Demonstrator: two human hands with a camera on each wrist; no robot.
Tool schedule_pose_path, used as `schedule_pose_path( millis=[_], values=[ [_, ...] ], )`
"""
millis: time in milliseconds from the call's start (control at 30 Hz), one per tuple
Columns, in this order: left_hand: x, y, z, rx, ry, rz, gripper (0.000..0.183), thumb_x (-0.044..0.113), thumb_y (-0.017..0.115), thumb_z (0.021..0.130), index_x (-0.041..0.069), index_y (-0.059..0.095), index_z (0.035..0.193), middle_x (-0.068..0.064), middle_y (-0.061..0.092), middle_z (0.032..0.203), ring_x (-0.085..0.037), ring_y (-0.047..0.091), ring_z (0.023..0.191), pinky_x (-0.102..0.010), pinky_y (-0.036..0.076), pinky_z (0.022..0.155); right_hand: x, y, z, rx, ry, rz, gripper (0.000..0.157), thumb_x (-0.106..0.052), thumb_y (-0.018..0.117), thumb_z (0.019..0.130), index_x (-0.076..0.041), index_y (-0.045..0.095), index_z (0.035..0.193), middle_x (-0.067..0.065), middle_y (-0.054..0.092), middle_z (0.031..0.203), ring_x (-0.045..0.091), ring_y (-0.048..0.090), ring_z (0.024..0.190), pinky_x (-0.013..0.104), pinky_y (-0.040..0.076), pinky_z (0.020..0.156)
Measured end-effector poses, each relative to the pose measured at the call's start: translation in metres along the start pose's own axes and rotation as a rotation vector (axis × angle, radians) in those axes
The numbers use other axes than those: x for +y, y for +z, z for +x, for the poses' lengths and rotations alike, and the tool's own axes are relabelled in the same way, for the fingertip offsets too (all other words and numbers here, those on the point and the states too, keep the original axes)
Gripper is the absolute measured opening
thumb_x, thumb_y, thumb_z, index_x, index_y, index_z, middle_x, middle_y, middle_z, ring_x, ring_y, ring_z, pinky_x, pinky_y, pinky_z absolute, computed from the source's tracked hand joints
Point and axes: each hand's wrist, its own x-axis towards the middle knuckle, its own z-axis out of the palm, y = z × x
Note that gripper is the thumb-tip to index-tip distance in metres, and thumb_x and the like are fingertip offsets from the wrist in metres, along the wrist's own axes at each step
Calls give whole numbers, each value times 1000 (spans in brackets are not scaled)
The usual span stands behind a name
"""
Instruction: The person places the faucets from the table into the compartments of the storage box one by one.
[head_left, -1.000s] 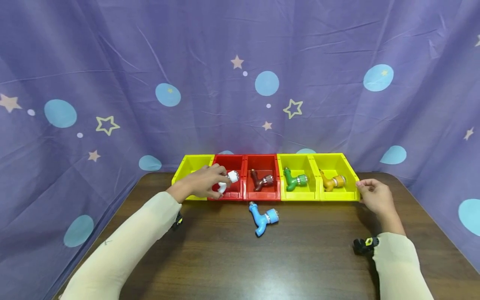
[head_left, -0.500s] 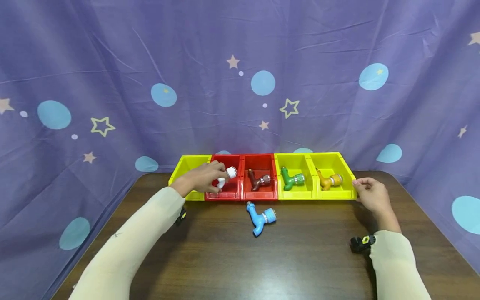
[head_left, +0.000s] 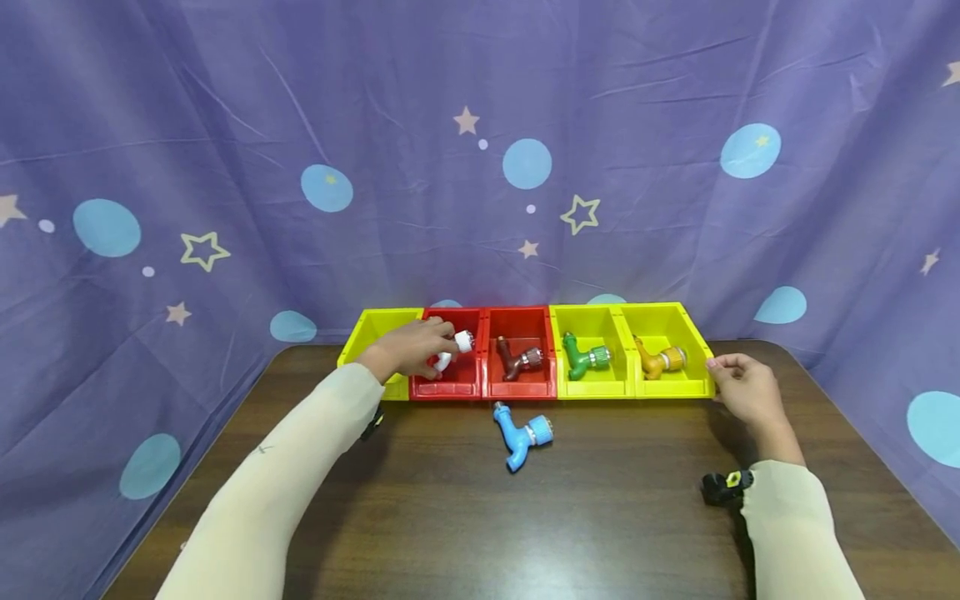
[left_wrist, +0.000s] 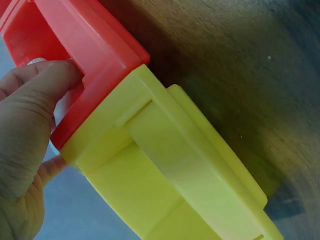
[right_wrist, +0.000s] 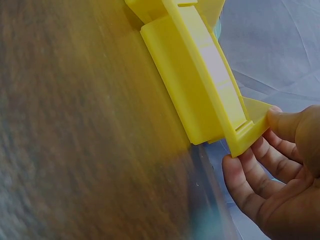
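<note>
My left hand (head_left: 417,346) reaches into the left red bin (head_left: 459,389) and grips a white faucet (head_left: 464,341), whose ribbed knob and part of the spout show past the fingers. In the left wrist view the thumb covers most of it, with a sliver of the knob (left_wrist: 37,60) showing. At the row's right end my right hand (head_left: 747,390) pinches the side edge of the outermost yellow bin (head_left: 678,390), thumb on the rim and fingers against the outside. A brown faucet (head_left: 514,363), a green faucet (head_left: 581,358) and an orange faucet (head_left: 654,362) each lie in a bin.
A blue faucet (head_left: 519,437) lies on the wooden table (head_left: 480,517) in front of the joined bins. Left of the red bins stands another yellow bin (head_left: 378,325), partly behind my left arm. A purple curtain (head_left: 405,100) hangs right behind the row.
My left hand, with the white faucet, has shifted slightly up and inward over the red bin, and its forearm has swung to the right. My right hand keeps its hold on the yellow bin.
</note>
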Motion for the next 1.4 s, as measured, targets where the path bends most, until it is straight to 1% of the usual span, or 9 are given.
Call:
schedule_pose_path(
  millis=[167,233,333,633,800,933,1133,1267,1400],
  values=[
    [3,1,4,-35,-6,17,35,27,86,85,24,73,118,-5,58,115,-23,52,105,-37,52,91,-1,-1,-2,0,10,0,42,-29,50,109,10,58,123,23,64,105,9,60,72,27,59,62],
    [5,0,4,-57,-20,18,35,26,85,86,24,73,118,-4,57,114,-23,52,104,-36,52,90,0,-1,-1,-2,9,2,43,-29,50,109,10,58,123,23,64,104,10,60,72,27,59,62],
    [8,-1,5,-70,-28,26,36,25,85,85,25,73,119,-3,57,112,-22,51,104,-35,52,91,0,-1,-1,-2,13,2,43,-30,49,109,10,58,123,23,63,105,10,60,72,27,59,62],
    [12,2,11,-150,-65,76,37,23,83,87,28,71,121,-2,61,118,-22,54,109,-39,46,103,-1,-1,-1,-3,18,6,42,-30,50,109,9,58,122,22,64,105,11,60,73,26,58,62],
    [14,5,14,-162,-89,86,29,24,80,89,30,71,116,0,61,111,-20,54,103,-37,46,98,0,0,0,-4,16,3,42,-30,50,109,9,58,122,22,64,105,12,60,73,26,58,62],
    [15,7,16,-165,-108,67,25,23,78,90,30,71,113,0,63,111,-20,56,103,-37,46,98,1,1,1,-2,14,4,42,-31,49,109,8,58,122,23,63,105,12,60,74,26,58,62],
    [15,8,17,-172,-118,51,28,23,79,89,31,72,115,0,65,118,-20,57,105,-36,46,98,3,1,1,-5,12,6,41,-29,49,109,9,58,122,23,62,107,13,60,75,26,59,63],
    [15,8,17,-172,-117,41,31,23,80,88,31,72,117,0,66,119,-20,57,106,-36,46,98,4,1,1,-7,13,5,42,-30,49,109,8,58,123,24,62,108,15,61,78,26,59,64],
    [17,8,16,-170,-119,37,30,24,79,90,30,73,119,0,66,116,-20,57,104,-37,45,98,5,1,1,-9,14,5,42,-31,48,109,8,58,123,25,62,109,16,62,79,26,59,64]
  ],
)
